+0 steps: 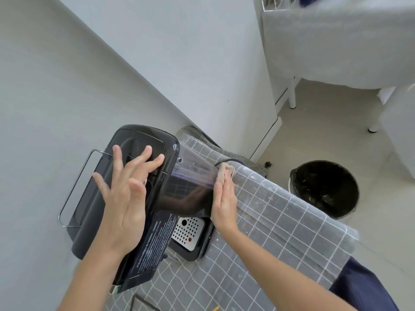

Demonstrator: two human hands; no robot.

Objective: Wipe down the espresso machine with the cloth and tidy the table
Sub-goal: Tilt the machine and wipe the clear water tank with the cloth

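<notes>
- My left hand (125,198) rests on top of the espresso machine (139,135), fingers spread and flat.
- My right hand (224,205), fingers straight, presses the cloth (224,172) against the machine's right side.
- Progress, as I judge it: wiping is under way; tidying the table (280,221) is not yet done.

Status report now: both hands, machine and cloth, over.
Left hand open, spread over glossy black espresso machine. Right hand flat, pressing crumpled beige cloth against its side. Black cord close behind cloth.

- A table (280,232) under a grey grid-patterned cover stands against the wall.
- The black espresso machine (89,212) stands on it.
- A black cord (224,161) lies on the cover behind the machine.
- A black bin (325,176) stands on the floor (314,135) nearby.
</notes>
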